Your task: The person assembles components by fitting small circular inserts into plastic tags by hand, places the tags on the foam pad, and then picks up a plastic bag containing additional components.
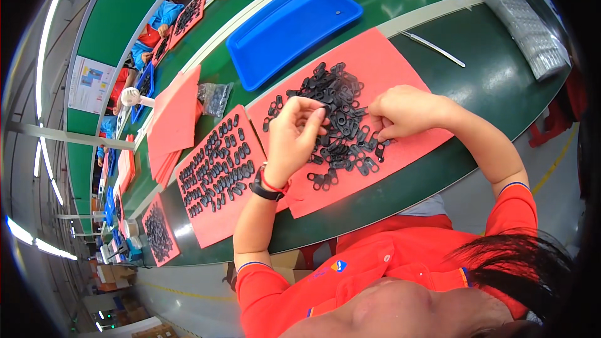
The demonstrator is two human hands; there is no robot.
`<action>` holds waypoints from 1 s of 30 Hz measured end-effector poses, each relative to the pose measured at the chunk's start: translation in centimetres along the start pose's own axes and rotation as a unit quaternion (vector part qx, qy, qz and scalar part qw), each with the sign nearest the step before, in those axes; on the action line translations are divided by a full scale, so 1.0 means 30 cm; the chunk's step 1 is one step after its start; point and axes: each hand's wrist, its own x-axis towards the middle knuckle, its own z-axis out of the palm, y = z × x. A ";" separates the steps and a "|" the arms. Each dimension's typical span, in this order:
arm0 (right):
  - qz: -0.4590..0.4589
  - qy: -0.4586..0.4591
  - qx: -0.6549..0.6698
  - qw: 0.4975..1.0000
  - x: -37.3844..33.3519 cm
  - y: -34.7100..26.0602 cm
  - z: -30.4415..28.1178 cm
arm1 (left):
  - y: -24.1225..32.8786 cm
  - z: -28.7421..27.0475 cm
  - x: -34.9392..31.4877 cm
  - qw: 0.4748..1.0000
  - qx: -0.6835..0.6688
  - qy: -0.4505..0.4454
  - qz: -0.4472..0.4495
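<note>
A loose pile of small black oval parts (341,109) lies on a red sheet (400,62) on the green bench. My left hand (294,138), with a black watch and red band at the wrist, hovers at the pile's left edge, fingers pinched on a small black part. My right hand (407,111) rests at the pile's right edge, fingertips closed among the parts; what it pinches is hidden. A second red sheet (219,213) to the left carries several rows of the same black parts (216,166), laid out side by side.
A blue tray (288,25) sits behind the pile. A clear blister tray (529,28) and a thin metal tool (435,49) lie at the right. Stacked red sheets (175,119) and a bag of parts (215,97) are at the left. Other workers sit farther along the bench.
</note>
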 end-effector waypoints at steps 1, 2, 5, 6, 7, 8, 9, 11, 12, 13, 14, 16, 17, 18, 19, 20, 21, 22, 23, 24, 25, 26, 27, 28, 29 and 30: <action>-0.001 -0.001 -0.005 1.000 -0.003 -0.006 -0.003 | -0.004 0.017 0.007 1.000 -0.027 -0.015 0.000; -0.001 0.000 -0.007 1.000 -0.007 -0.009 -0.008 | -0.002 0.033 0.012 0.998 -0.057 -0.033 -0.011; 0.007 -0.004 -0.044 0.999 -0.015 -0.015 -0.012 | -0.051 0.068 0.011 0.997 -0.063 -0.036 0.014; 0.009 -0.001 -0.069 0.998 -0.017 -0.018 -0.009 | -0.071 0.074 0.010 0.999 -0.041 -0.024 0.025; 0.011 0.003 -0.095 0.995 -0.017 -0.019 -0.007 | -0.109 0.076 0.015 0.998 -0.034 -0.021 0.053; 0.012 0.003 -0.094 0.995 -0.017 -0.015 -0.006 | -0.111 0.078 0.014 0.997 -0.038 -0.023 0.055; 0.013 -0.001 -0.091 0.996 -0.017 -0.012 -0.005 | -0.114 0.079 0.012 0.997 -0.043 -0.024 0.057; 0.013 -0.005 -0.089 0.996 -0.016 -0.006 -0.007 | -0.106 0.083 0.008 0.996 -0.069 -0.013 0.048; 0.009 -0.015 -0.053 0.998 -0.016 -0.003 -0.015 | -0.100 0.084 0.006 0.995 -0.096 -0.002 0.039; 0.006 -0.025 -0.017 1.000 -0.017 0.001 -0.025 | -0.092 0.084 0.005 0.995 -0.097 -0.001 0.038; 0.004 -0.027 -0.018 0.999 -0.018 0.004 -0.036 | -0.086 0.083 0.003 0.993 -0.114 0.004 0.023; -0.024 -0.028 0.052 0.998 -0.022 0.011 -0.058 | -0.089 0.078 0.002 0.991 -0.132 0.011 0.007; -0.025 -0.031 0.052 0.998 -0.022 0.015 -0.060 | -0.096 0.075 0.004 0.991 -0.132 0.000 0.002; -0.023 0.000 0.133 0.991 -0.023 0.019 -0.060 | -0.101 0.073 0.004 0.991 -0.131 -0.012 -0.002; -0.020 0.032 0.212 0.976 -0.024 0.019 -0.061 | -0.103 0.073 0.002 0.991 -0.132 -0.010 -0.004; 0.009 0.029 0.240 0.970 -0.019 -0.001 -0.074 | -0.103 0.075 0.000 0.989 -0.145 -0.011 -0.005; 0.008 0.027 0.241 0.970 -0.010 -0.003 -0.068 | -0.104 0.076 -0.002 0.987 -0.159 -0.013 -0.007; 0.016 0.045 0.302 0.952 -0.002 -0.003 -0.061 | -0.107 0.076 -0.003 0.986 -0.166 -0.012 -0.002; 0.027 0.064 0.362 0.930 0.002 -0.002 -0.052 | -0.105 0.077 -0.003 0.986 -0.167 -0.013 -0.004; 0.030 0.092 0.407 0.908 0.011 -0.012 -0.040 | -0.098 0.079 -0.003 0.985 -0.170 -0.010 -0.012; 0.032 0.091 0.409 0.907 0.022 -0.011 -0.024 | -0.095 0.080 -0.002 0.984 -0.174 -0.008 -0.020; 0.039 0.124 0.433 0.892 0.033 -0.009 -0.004 | -0.096 0.079 -0.002 0.984 -0.174 -0.010 -0.024; 0.046 0.157 0.455 0.875 0.039 -0.010 0.010 | -0.097 0.078 0.001 0.983 -0.182 -0.006 -0.025; 0.048 0.163 0.483 0.859 0.041 -0.014 0.016 | -0.098 0.077 0.003 0.981 -0.190 -0.003 -0.026; 0.049 0.162 0.484 0.858 0.045 -0.018 0.020 | -0.103 0.073 0.005 0.981 -0.190 -0.003 -0.028; 0.055 0.164 0.506 0.845 0.048 -0.023 0.024 | -0.108 0.070 0.007 0.980 -0.194 0.001 -0.029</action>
